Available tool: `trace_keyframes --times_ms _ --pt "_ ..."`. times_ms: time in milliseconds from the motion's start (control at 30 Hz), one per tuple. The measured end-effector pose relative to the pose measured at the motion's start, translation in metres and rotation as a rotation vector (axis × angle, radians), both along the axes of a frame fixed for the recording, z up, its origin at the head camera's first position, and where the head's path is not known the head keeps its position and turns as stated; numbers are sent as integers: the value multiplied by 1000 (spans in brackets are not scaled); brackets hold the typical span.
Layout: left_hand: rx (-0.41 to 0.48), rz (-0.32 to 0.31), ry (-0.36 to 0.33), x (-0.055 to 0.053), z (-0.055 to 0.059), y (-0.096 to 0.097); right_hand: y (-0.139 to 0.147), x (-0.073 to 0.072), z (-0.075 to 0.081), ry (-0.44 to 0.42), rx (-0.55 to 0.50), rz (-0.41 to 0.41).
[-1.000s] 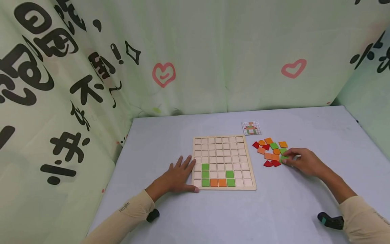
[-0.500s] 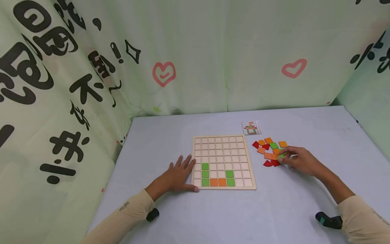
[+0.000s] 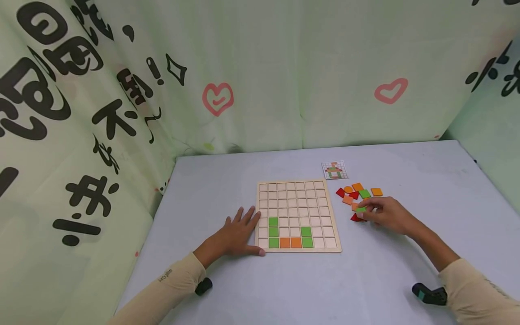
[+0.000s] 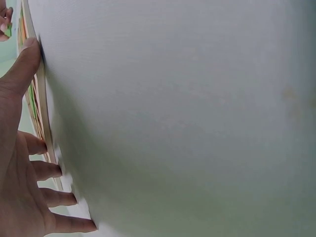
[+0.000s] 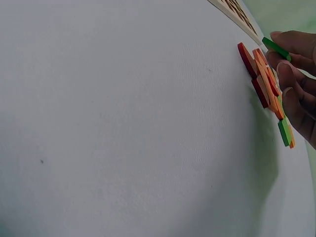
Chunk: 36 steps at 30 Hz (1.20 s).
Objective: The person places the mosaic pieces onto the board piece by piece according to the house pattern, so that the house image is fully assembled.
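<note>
A wooden grid board [image 3: 292,212] lies on the table, with green and orange square tiles set in its lower cells. My left hand [image 3: 235,237] rests spread at the board's left edge, its thumb near the lower corner; in the left wrist view the fingers [image 4: 54,197] are straight. Between thumb and fingertips my right hand [image 3: 387,214] pinches a green square tile [image 3: 360,209], held above the loose tile pile [image 3: 353,195]. The right wrist view shows this green tile [image 5: 276,48] raised over the red and orange tiles [image 5: 261,81]. The hand hides part of the pile.
A small card [image 3: 335,170] printed with a coloured tile figure lies behind the board's right corner. A patterned curtain [image 3: 300,76] hangs behind and beside the table [image 3: 308,289]. Dark wrist devices [image 3: 429,294] sit under both sleeves.
My right hand has lifted a green tile from the pile's right side and carried it left over the other tiles. The left hand and the board have stayed in place.
</note>
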<state>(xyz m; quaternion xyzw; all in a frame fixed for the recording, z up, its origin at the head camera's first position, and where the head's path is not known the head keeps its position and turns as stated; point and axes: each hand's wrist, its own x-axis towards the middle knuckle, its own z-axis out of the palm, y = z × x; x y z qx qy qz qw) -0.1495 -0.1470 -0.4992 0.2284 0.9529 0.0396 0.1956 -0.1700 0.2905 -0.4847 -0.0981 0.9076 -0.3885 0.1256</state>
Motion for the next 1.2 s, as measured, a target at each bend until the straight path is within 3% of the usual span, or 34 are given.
trace_keyframes --times_ms 700,1200 --pt "15 2 -11 -2 -2 -1 -38 -1 -1 -41 -145 135" --pt "27 7 -19 -1 0 -2 -63 -2 -8 -78 -127 150"
